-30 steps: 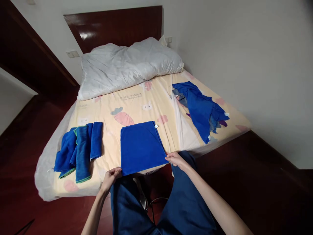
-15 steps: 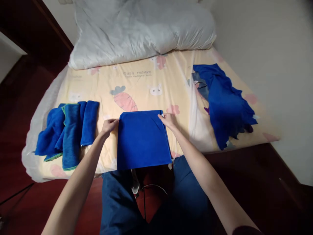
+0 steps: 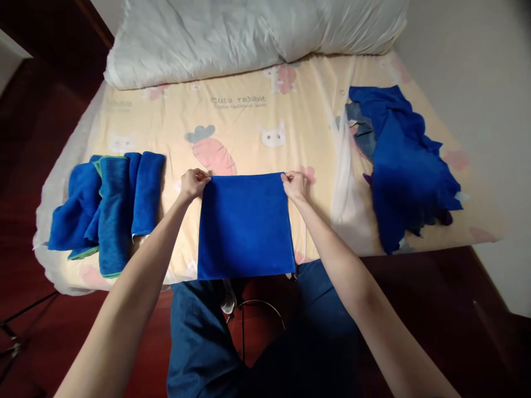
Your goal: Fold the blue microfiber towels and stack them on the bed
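Observation:
A blue towel (image 3: 246,226) lies spread as a flat, near-square sheet at the bed's front edge. My left hand (image 3: 194,183) pinches its far left corner between thumb and fingers. At the far right corner, my right hand (image 3: 294,184) has the same kind of pinch. The towel's far edge runs straight between both hands, and its near edge reaches the bed's rim above my legs.
Several folded blue towels (image 3: 146,193), one with green trim (image 3: 114,215), lie to the left. A loose heap of blue cloths (image 3: 409,171) is on the right. A pale quilt (image 3: 249,41) lies across the back of the rabbit-print bed sheet (image 3: 244,132).
Both hands now grip the far corners, where before they were at the side edges. The towel's far edge is straighter, and the view has shifted slightly.

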`<action>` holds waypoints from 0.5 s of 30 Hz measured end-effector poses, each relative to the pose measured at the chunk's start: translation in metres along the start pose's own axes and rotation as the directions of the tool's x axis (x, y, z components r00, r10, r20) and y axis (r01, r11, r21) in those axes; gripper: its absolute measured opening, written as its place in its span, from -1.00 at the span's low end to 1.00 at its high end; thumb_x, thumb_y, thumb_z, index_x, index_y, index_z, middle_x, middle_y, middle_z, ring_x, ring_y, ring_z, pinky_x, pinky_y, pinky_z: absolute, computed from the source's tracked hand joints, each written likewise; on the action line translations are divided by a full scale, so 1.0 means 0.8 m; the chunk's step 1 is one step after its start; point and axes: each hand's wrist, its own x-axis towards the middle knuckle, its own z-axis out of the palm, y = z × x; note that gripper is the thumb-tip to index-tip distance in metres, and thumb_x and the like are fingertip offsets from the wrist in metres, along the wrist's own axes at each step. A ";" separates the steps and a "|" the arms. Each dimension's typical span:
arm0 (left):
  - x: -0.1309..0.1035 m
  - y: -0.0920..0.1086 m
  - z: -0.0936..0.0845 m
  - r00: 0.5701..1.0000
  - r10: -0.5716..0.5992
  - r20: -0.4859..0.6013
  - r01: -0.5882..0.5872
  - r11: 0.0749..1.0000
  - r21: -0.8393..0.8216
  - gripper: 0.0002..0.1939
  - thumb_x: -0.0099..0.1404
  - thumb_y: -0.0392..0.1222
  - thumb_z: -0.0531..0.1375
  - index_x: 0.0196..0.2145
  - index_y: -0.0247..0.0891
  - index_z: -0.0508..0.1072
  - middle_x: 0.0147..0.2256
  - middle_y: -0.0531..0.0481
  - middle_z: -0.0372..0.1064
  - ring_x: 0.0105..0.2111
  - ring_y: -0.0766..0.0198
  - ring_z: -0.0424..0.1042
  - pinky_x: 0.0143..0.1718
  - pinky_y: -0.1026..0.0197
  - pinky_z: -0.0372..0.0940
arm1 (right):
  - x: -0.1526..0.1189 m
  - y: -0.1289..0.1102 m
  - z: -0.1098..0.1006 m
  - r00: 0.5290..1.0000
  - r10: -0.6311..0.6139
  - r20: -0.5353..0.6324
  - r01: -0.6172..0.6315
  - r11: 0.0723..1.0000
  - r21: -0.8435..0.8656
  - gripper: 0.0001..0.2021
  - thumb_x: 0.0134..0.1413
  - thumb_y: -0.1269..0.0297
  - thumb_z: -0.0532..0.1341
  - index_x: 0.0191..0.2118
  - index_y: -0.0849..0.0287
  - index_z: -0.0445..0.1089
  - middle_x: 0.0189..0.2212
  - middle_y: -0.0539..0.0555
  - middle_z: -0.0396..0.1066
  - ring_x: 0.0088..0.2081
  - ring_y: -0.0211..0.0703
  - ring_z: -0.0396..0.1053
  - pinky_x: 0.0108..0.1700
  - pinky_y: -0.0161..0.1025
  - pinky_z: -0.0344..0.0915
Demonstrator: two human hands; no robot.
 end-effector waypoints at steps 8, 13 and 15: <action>0.016 0.004 0.011 0.994 0.079 0.071 -0.083 0.995 0.052 -0.87 0.08 -0.18 0.35 -0.40 -0.26 0.52 -0.33 -0.14 0.57 -0.32 0.11 0.51 -0.13 0.12 0.38 | 0.010 0.004 0.003 0.995 0.086 0.041 -0.090 0.991 0.102 -0.87 0.01 0.36 0.33 -0.27 0.24 0.49 -0.33 0.16 0.59 -0.28 -0.05 0.54 -0.14 -0.16 0.44; 0.021 0.000 0.009 0.987 0.081 0.138 -0.093 0.992 0.080 -0.82 0.03 -0.18 0.36 -0.36 -0.25 0.59 -0.34 -0.11 0.56 -0.27 0.06 0.51 -0.09 0.06 0.39 | 0.019 0.004 -0.008 0.974 0.139 0.178 -0.162 0.979 0.124 -0.86 -0.01 0.28 0.36 -0.33 0.24 0.51 -0.39 0.10 0.56 -0.32 -0.12 0.51 -0.24 -0.24 0.43; 0.023 -0.002 0.008 0.984 0.085 0.159 -0.101 0.991 0.093 -0.85 0.02 -0.17 0.35 -0.40 -0.23 0.61 -0.38 -0.10 0.55 -0.25 0.02 0.51 -0.06 0.03 0.39 | 0.023 0.006 -0.013 0.976 0.098 0.194 -0.121 0.987 0.107 -0.81 0.01 0.19 0.37 -0.39 0.23 0.50 -0.44 0.07 0.54 -0.34 -0.14 0.49 -0.26 -0.26 0.42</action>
